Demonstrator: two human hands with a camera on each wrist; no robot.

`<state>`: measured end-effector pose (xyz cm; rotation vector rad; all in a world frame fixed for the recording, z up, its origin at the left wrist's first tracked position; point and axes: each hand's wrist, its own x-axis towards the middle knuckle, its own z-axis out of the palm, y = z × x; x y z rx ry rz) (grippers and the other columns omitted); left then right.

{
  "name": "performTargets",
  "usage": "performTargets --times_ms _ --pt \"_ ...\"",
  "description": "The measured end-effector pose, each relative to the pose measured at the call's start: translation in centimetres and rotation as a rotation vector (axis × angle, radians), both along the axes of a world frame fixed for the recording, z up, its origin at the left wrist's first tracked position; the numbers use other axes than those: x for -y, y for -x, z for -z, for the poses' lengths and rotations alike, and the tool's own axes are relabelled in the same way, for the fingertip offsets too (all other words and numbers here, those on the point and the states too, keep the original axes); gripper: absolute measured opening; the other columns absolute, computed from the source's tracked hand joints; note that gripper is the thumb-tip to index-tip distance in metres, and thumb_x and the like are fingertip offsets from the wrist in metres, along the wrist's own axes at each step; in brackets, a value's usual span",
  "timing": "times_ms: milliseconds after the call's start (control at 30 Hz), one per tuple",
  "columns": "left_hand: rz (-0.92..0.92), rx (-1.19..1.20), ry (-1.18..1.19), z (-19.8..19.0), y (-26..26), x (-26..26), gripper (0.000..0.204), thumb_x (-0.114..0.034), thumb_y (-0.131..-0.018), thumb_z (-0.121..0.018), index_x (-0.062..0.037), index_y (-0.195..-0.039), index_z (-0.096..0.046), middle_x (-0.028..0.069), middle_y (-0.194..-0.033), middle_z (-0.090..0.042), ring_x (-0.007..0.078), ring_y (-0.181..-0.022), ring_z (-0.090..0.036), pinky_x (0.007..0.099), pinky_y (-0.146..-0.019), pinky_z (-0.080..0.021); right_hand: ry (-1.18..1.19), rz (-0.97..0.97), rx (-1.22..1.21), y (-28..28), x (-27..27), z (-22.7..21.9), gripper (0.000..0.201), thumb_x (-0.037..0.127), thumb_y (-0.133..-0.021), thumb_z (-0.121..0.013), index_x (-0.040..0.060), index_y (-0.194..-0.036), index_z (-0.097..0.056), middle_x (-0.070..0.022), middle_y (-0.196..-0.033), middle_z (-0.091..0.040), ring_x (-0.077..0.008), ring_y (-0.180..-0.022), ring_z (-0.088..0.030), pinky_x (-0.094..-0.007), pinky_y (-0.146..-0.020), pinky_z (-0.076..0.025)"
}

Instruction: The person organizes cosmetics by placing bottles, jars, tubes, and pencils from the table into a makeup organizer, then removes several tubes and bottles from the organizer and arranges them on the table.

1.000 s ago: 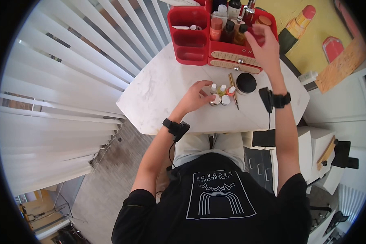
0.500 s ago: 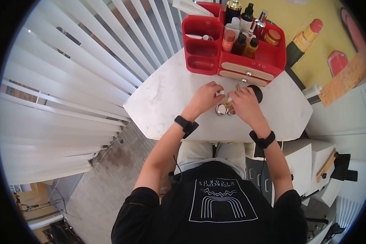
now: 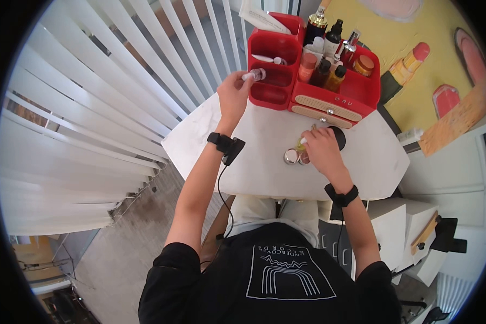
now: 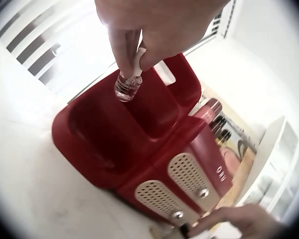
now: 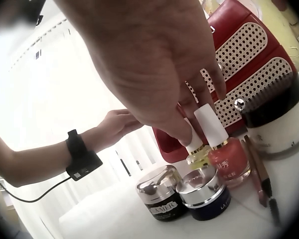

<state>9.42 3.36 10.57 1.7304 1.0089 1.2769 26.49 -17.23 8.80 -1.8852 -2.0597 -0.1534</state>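
Note:
My left hand (image 3: 233, 100) pinches a small clear nail polish bottle (image 4: 127, 88) by its white cap. It holds the bottle tilted over the middle compartment of the red organizer (image 3: 271, 102). On the tabletop in front of the drawers, my right hand (image 3: 325, 150) pinches the white cap of a yellow nail polish bottle (image 5: 198, 158) between thumb and fingers. Right beside that bottle stands a coral nail polish bottle (image 5: 230, 162) with a white cap. Two small cream jars with silver lids, one black (image 5: 162, 196) and one dark blue (image 5: 205, 199), stand nearest the right wrist camera.
A wide jar with a black lid (image 5: 276, 114) and slim makeup brushes (image 5: 259, 172) lie right of the bottles. Several bottles, among them an amber one (image 3: 336, 79), fill the organizer's right side. Window blinds (image 3: 92, 108) flank the white table (image 3: 243, 167) at left.
My right hand has come down from the organizer to the small bottles on the table. My left hand has lifted a clear nail polish bottle and carried it up-left over the organizer.

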Motion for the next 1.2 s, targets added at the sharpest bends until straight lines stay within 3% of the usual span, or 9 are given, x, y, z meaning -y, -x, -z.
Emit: performTargets --times_ms 133,200,233,333,567,667,767,967,1200 --pt "0.046 -0.146 -0.324 1.2 -0.9 -0.9 0.015 -0.01 -0.086 -0.063 -0.0032 -0.099 -0.066 0.0113 -0.085 -0.068 0.0242 -0.075 -0.068 0.0309 -0.068 -0.052 0.057 -0.012 -0.019 -0.3 -0.3 0.2 0.038 0.009 -0.055 -0.073 0.0026 -0.089 -0.058 -0.0122 -0.083 -0.063 -0.0285 -0.091 -0.059 -0.038 -0.09 -0.04" --pt "-0.03 -0.459 -0.486 1.2 -1.7 -1.1 0.015 -0.01 -0.084 -0.06 -0.0079 -0.096 -0.068 0.0111 -0.086 -0.067 0.0317 -0.073 -0.065 0.0376 -0.066 -0.052 0.071 -0.023 -0.012 -0.4 -0.6 -0.1 0.038 0.009 -0.055 -0.073 0.0027 -0.089 -0.057 -0.0123 -0.083 -0.063 -0.0282 -0.091 -0.059 -0.0374 -0.09 -0.039" --pt "-0.031 -0.475 -0.574 1.8 -2.2 -1.8 0.012 -0.011 -0.085 -0.055 -0.0057 -0.085 -0.065 0.0117 -0.081 -0.065 0.0322 -0.071 -0.065 0.0409 -0.059 -0.05 0.087 -0.032 -0.001 -0.4 -0.7 -0.5 0.035 0.009 -0.057 -0.071 0.0027 -0.089 -0.057 -0.0125 -0.084 -0.063 -0.0286 -0.089 -0.059 -0.0377 -0.087 -0.041" --pt "-0.098 -0.778 -0.521 2.3 -3.5 -2.6 0.012 -0.008 -0.082 -0.054 -0.005 -0.084 -0.065 0.0133 -0.079 -0.066 0.032 -0.069 -0.065 0.0417 -0.059 -0.051 0.111 -0.025 -0.015 0.0 -1.4 -1.1 0.028 0.008 -0.065 -0.068 0.0022 -0.089 -0.056 -0.0132 -0.085 -0.062 -0.0305 -0.086 -0.06 -0.0391 -0.082 -0.045" --pt "-0.145 -0.814 -0.272 0.9 -6.1 -2.8 0.014 -0.008 -0.081 -0.055 -0.0039 -0.08 -0.067 0.0189 -0.081 -0.067 0.035 -0.077 -0.067 0.0426 -0.066 -0.054 -0.119 -0.059 -0.253 1.1 -5.5 -4.3 0.015 0.011 -0.087 -0.058 0.0007 -0.097 -0.053 -0.0172 -0.09 -0.061 -0.038 -0.081 -0.061 -0.0447 -0.069 -0.05" --pt "-0.161 -0.774 -0.229 1.1 -6.7 -3.1 0.014 -0.009 -0.082 -0.054 -0.0024 -0.082 -0.067 0.0201 -0.083 -0.067 0.0368 -0.078 -0.067 0.0439 -0.068 -0.054 -0.162 0.011 -0.436 2.1 -8.0 -6.1 0.016 0.01 -0.088 -0.057 0.0006 -0.099 -0.051 -0.0185 -0.094 -0.059 -0.0385 -0.079 -0.061 -0.0446 -0.067 -0.051" --pt "-0.17 -0.76 -0.207 1.4 -6.7 -3.2 0.013 -0.009 -0.08 -0.056 -0.0027 -0.082 -0.067 0.0195 -0.083 -0.067 0.0366 -0.078 -0.067 0.0432 -0.068 -0.054 -0.354 0.014 -0.274 2.6 -11.0 -6.2 0.015 0.005 -0.085 -0.056 -0.0015 -0.098 -0.05 -0.0211 -0.094 -0.057 -0.0387 -0.079 -0.062 -0.0432 -0.065 -0.053" --pt "-0.099 -0.775 -0.167 1.2 -6.1 -3.3 0.014 -0.015 -0.079 -0.059 -0.0038 -0.08 -0.067 0.0178 -0.081 -0.068 0.035 -0.078 -0.067 0.0424 -0.067 -0.054 -0.118 0.022 0.06 3.3 -15.7 -2.8 0.015 -0.005 -0.078 -0.053 -0.0051 -0.093 -0.051 -0.0247 -0.093 -0.058 -0.0399 -0.082 -0.064 -0.0394 -0.063 -0.057" --pt "-0.034 -0.877 -0.253 1.1 -5.7 -3.8 0.017 -0.016 -0.081 -0.056 -0.0036 -0.081 -0.067 0.0182 -0.083 -0.068 0.0357 -0.079 -0.067 0.0424 -0.069 -0.054 -0.001 0.093 -0.228 1.8 -18.7 0.1 0.02 0.0 -0.082 -0.052 -0.0086 -0.1 -0.055 -0.0291 -0.102 -0.058 -0.0449 -0.092 -0.061 -0.046 -0.081 -0.053"
